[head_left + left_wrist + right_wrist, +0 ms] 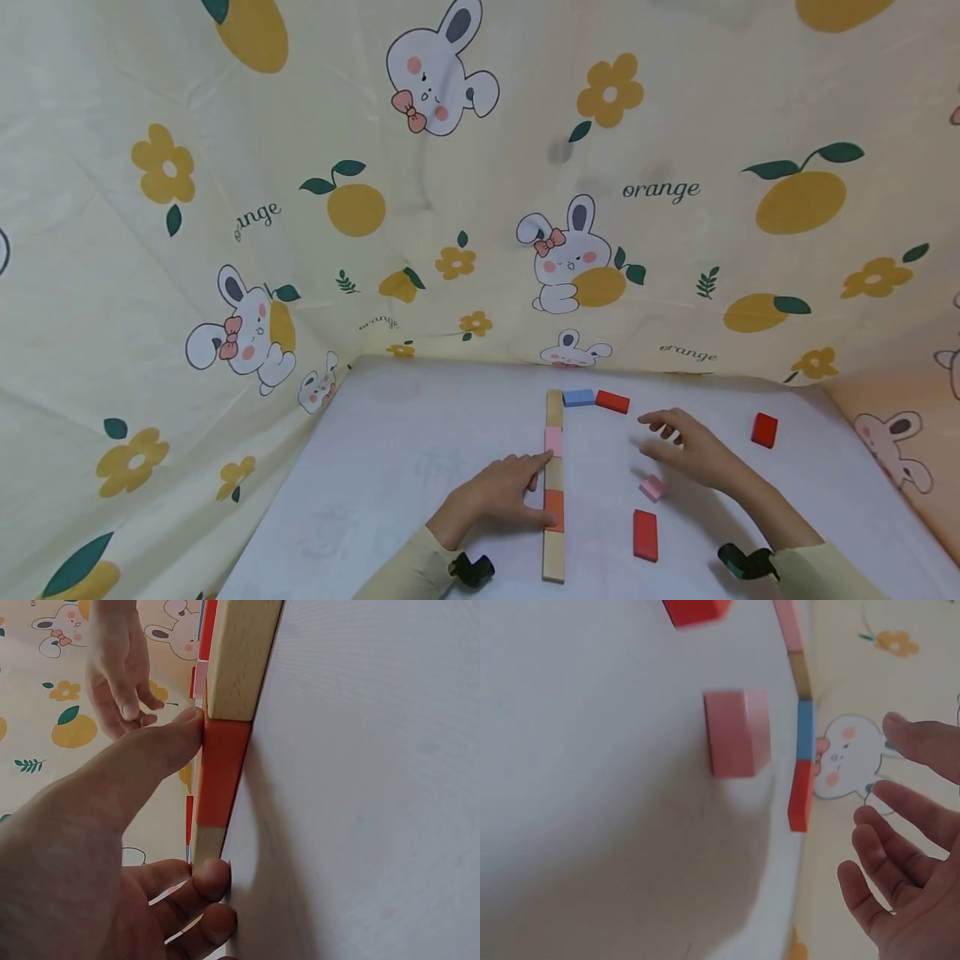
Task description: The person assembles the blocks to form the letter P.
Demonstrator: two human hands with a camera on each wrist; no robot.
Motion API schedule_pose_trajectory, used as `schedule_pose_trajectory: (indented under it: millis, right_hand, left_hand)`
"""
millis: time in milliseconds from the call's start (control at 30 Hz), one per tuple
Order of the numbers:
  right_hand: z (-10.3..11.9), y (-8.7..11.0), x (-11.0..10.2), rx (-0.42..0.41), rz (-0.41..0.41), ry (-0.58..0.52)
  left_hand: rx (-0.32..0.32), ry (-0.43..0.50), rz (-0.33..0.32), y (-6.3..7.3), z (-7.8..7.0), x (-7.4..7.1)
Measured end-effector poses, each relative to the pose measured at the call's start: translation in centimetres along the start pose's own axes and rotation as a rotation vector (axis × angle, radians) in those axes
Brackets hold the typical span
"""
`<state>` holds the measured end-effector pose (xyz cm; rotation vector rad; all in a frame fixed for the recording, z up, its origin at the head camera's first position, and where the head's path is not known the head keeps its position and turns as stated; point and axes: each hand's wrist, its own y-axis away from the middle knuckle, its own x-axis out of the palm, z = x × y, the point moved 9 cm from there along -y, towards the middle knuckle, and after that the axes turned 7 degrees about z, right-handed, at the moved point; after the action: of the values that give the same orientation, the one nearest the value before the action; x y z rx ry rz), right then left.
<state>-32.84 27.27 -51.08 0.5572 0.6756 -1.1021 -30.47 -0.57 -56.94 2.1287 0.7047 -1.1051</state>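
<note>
A straight row of flat blocks runs toward the person: a plain wooden block (pixel 554 407), a pink block (pixel 553 440), another plain one (pixel 553 474), an orange block (pixel 555 500) and a nearest plain one (pixel 553 558). My left hand (pixel 501 493) lies along the row's left side. Its thumb touches the orange block, and its forefinger reaches the pink one. From the row's far end a blue block (pixel 578 398) and a slightly angled red block (pixel 612 402) extend right. Over the table, right of the row, my right hand (pixel 693 450) hovers with loosely bent fingers, holding nothing.
A small pink block (pixel 652 488) and a red block (pixel 645 535) lie right of the row, below the right hand. Farther right is another red block (pixel 764 430). A printed cloth (pixel 495 183) hangs behind the white table (pixel 390 417).
</note>
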Motion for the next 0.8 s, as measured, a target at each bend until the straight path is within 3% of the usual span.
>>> schedule_pose_trajectory:
  millis: [400,567,800]
  right_hand:
    - [1.3,3.7,2.7,-0.015,0.04,0.039]
    - [0.9,4.9,3.9,0.026,0.091,-0.006]
    - [0.6,6.6,5.3,0.011,0.165,-0.009]
  left_hand:
    - [0.008,-0.004,-0.005,0.1,-0.4,-0.4]
    - [0.011,0.005,0.001,0.1,-0.5,-0.3]
    - [0.01,0.005,-0.004,0.2,-0.4,-0.4]
